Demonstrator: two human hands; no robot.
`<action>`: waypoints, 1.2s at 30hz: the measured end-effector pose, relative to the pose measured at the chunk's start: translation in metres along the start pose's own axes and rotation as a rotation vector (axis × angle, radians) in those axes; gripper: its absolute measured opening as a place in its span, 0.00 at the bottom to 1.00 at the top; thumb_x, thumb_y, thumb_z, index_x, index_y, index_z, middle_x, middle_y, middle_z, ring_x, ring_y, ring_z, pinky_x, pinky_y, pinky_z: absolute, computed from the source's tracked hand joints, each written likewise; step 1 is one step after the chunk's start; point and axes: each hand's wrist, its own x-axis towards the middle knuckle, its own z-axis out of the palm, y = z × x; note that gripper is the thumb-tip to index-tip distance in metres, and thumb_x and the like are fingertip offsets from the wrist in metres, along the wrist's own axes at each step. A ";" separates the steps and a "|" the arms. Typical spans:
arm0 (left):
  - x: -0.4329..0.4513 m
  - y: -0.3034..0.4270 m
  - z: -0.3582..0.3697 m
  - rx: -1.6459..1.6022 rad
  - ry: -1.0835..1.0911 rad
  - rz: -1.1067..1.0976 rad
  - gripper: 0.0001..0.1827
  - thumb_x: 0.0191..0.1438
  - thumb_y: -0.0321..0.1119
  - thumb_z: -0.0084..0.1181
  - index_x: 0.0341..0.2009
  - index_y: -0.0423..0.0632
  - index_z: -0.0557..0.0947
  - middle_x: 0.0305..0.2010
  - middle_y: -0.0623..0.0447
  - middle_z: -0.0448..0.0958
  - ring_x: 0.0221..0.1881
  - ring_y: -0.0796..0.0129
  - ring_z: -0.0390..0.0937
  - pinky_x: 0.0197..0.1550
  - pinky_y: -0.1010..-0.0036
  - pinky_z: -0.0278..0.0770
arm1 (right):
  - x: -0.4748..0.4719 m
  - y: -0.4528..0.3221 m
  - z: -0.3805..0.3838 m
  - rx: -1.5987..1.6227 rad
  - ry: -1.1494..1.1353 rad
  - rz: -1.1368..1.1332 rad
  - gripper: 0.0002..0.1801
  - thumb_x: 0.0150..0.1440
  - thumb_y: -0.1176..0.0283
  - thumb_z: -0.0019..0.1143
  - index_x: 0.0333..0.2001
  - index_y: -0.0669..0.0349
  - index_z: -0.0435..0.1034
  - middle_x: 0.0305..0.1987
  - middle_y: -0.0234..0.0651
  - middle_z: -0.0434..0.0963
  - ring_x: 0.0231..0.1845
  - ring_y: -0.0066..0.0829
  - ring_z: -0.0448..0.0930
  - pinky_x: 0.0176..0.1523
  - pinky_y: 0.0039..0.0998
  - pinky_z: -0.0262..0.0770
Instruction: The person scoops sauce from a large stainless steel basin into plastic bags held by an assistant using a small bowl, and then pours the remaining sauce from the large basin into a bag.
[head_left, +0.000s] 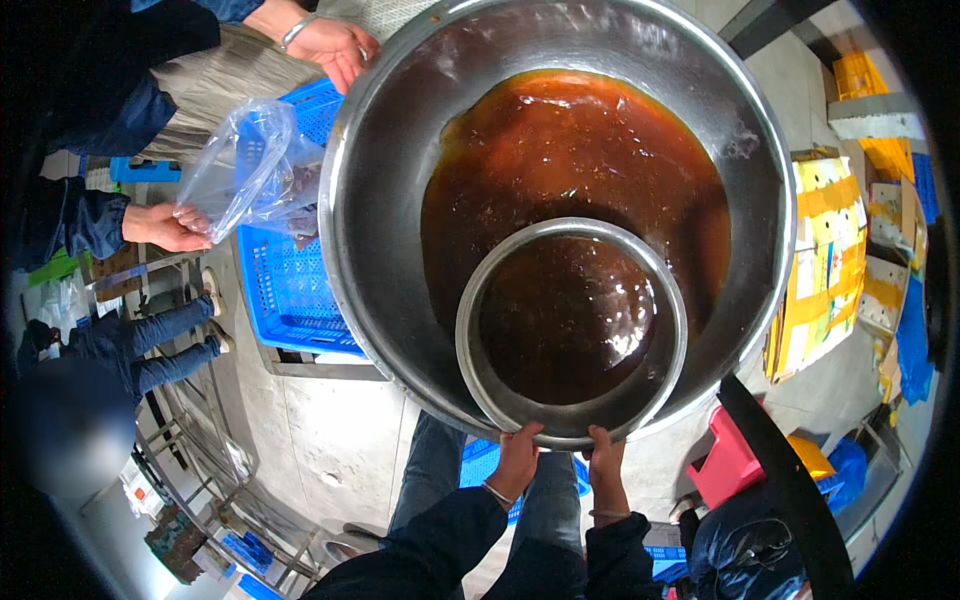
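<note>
A large round steel basin (375, 225) holds a pool of reddish-brown, glossy liquid (585, 157). Over its near part is a smaller steel bowl (472, 337) with dark brown liquid in it. My left hand (517, 459) grips the near rim of the small bowl, thumb on top. A little to the right, my right hand (607, 465) grips the same rim. Whether the small bowl rests on the basin or is held just above it, I cannot tell.
At the left, a co-worker's hand (166, 226) holds a clear plastic bag (255, 169) over a blue crate (296, 300); their other hand (330, 46) is by the basin's rim. Taped cartons (825, 262) stand right. Another person (750, 540) is lower right, near a red plastic container (724, 454).
</note>
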 end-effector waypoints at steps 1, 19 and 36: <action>0.003 0.006 0.000 -0.090 0.049 -0.055 0.14 0.47 0.24 0.51 0.42 0.44 0.73 0.38 0.44 0.72 0.39 0.50 0.70 0.39 0.64 0.69 | 0.003 0.008 0.005 0.049 0.015 -0.085 0.25 0.45 0.75 0.51 0.48 0.61 0.57 0.36 0.30 0.65 0.34 0.25 0.67 0.35 0.24 0.65; -0.015 0.130 -0.018 -0.336 0.117 -0.135 0.15 0.46 0.24 0.52 0.41 0.47 0.69 0.36 0.55 0.71 0.38 0.70 0.70 0.38 0.72 0.69 | -0.083 -0.028 0.082 0.142 -0.025 -0.079 0.25 0.43 0.69 0.53 0.47 0.49 0.59 0.39 0.23 0.65 0.33 0.17 0.65 0.31 0.22 0.60; -0.055 0.203 -0.049 -0.372 0.128 0.068 0.19 0.42 0.20 0.49 0.42 0.42 0.72 0.38 0.55 0.74 0.40 0.69 0.71 0.41 0.75 0.69 | -0.158 -0.036 0.131 0.116 -0.037 -0.184 0.23 0.44 0.71 0.50 0.47 0.48 0.60 0.35 0.24 0.67 0.31 0.18 0.69 0.27 0.19 0.65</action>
